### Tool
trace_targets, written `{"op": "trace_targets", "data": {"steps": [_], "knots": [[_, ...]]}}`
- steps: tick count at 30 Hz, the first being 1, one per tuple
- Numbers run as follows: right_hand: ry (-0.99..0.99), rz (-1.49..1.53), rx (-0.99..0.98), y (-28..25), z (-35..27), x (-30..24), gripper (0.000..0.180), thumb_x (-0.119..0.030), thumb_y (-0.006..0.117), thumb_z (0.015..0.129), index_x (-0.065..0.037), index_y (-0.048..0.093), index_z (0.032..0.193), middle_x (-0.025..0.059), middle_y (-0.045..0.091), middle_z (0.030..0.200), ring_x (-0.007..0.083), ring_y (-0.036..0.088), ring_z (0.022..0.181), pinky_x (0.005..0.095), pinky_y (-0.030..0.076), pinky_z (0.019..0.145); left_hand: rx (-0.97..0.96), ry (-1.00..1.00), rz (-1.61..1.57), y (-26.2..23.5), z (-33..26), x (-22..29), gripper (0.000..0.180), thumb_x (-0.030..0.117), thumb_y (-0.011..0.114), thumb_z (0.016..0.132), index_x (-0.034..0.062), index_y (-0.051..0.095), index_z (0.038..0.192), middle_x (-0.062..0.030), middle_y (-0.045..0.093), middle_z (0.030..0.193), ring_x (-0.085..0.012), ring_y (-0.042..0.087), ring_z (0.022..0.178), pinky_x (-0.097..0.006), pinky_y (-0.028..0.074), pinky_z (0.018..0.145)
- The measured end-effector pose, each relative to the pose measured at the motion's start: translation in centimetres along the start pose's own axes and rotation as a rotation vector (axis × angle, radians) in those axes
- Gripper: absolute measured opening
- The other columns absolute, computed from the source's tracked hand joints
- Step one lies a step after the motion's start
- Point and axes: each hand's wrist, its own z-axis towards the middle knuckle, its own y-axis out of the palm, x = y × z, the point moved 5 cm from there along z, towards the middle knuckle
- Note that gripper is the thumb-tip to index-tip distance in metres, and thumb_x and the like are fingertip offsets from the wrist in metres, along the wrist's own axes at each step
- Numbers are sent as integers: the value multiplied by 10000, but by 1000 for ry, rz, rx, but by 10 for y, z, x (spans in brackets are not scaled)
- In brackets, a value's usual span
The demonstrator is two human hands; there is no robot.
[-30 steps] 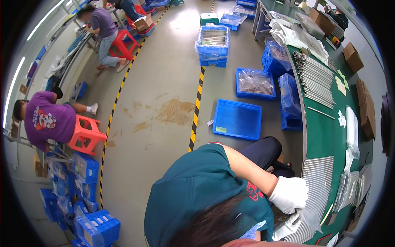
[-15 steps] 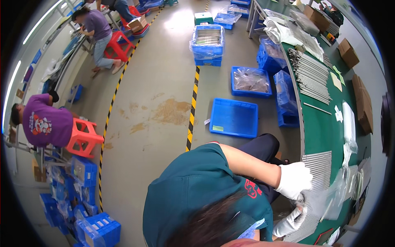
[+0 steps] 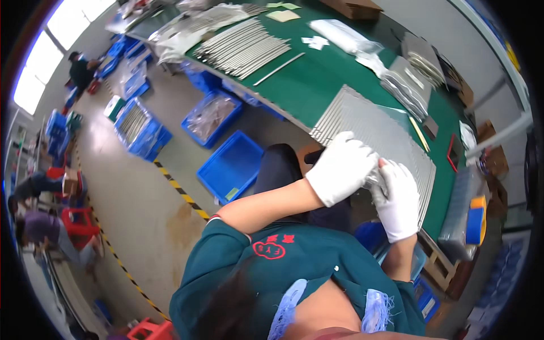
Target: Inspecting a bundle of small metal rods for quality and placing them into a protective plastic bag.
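My left hand (image 3: 343, 170), in a white glove, has its fingers bent in toward my right hand (image 3: 398, 198), gloved likewise. Pinched between the two is a crumpled piece of clear plastic (image 3: 372, 180); its full shape is hidden by the fingers. Both hands are at the near edge of a broad layer of thin silvery metal rods (image 3: 362, 122), packed side by side on the green tabletop (image 3: 317, 73). The near part of that layer is covered by my hands.
More metal rods (image 3: 243, 48) lie farther left, with one single rod (image 3: 279, 69) apart. Rolled clear plastic (image 3: 345, 38) and grey bundles (image 3: 405, 85) are at the back. Beside the table, an empty blue crate (image 3: 229, 167) stands on the floor. Tape rolls (image 3: 476, 221) lie at right.
My view has swung to the right, toward the table. Both hands stay together at the rods; the clear plastic that trailed beyond them now shows as a crumpled bit between the fingers.
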Motion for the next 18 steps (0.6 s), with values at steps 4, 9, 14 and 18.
{"op": "trace_targets", "data": {"steps": [4,9,14,18], "knots": [[173,25,61,9,-18,33,251,-10,636,756,-87,656,994,89,679,927,268,644,877,352,513,782,-76,31,17,9,-10,-16,187,163,584,780,137,614,963,-17,648,928,-187,615,886,-363,408,869],[509,-21,364,-21,-56,90,185,63,575,780,-54,655,899,69,709,926,226,692,821,309,544,711,167,-182,150,-36,-20,-80,259,12,581,721,68,671,958,-84,684,923,-283,630,807,-374,504,762],[82,165,101,1,-7,13,496,-183,760,684,-51,586,1129,118,603,1178,299,529,1163,415,365,1047,6,-48,103,-20,-10,-35,307,78,655,701,43,640,1006,-101,679,916,-278,626,789,-381,484,759],[-9,19,105,28,7,11,366,-138,683,730,-40,593,1071,97,638,1049,250,590,1017,395,409,963,-2,21,11,-25,-8,-14,313,53,645,700,32,629,1012,-107,677,942,-263,647,882,-384,481,783]]}}
